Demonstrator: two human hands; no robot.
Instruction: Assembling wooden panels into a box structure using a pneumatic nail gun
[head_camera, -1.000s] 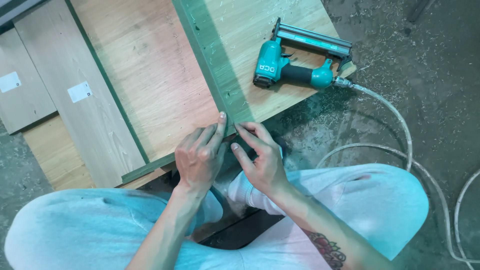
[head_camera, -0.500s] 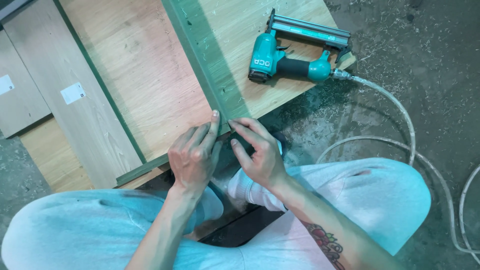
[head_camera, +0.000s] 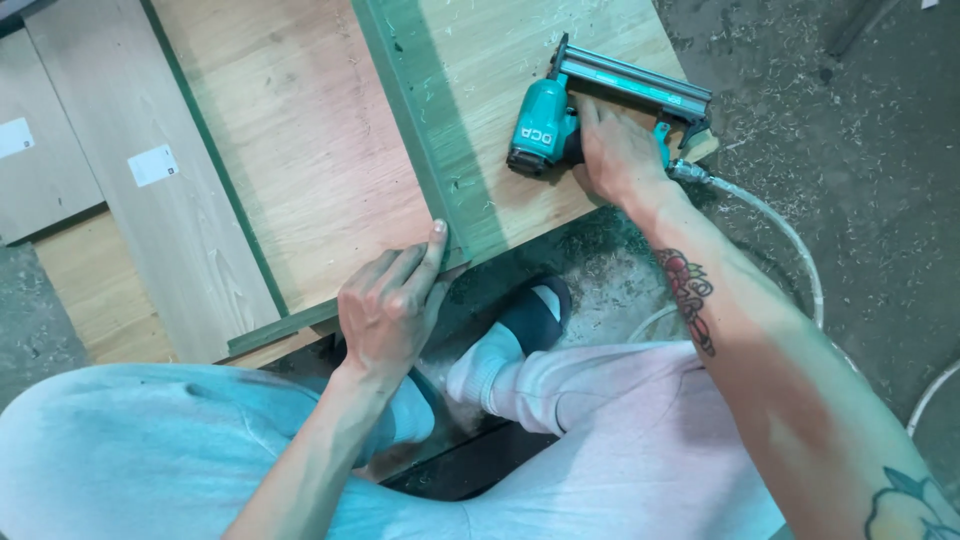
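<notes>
My left hand (head_camera: 388, 305) rests on the near corner of a wooden panel (head_camera: 300, 150), fingertips pressing where a green upright divider strip (head_camera: 420, 150) meets the panel's edge. My right hand (head_camera: 615, 150) has reached up to a teal pneumatic nail gun (head_camera: 560, 125) lying on the wood board to the right, and its fingers wrap around the gun's handle. The gun lies flat on the board, its grey magazine pointing right.
An air hose (head_camera: 790, 250) runs from the gun's rear across the sawdust-strewn concrete floor (head_camera: 850, 130). More wood planks (head_camera: 150, 190) with white labels lie at left. My knees in light trousers and a foot in a dark slipper (head_camera: 535, 315) are below.
My right hand left the panel corner and reached up right to the nail gun, closing on its handle. My left hand stayed at the corner.
</notes>
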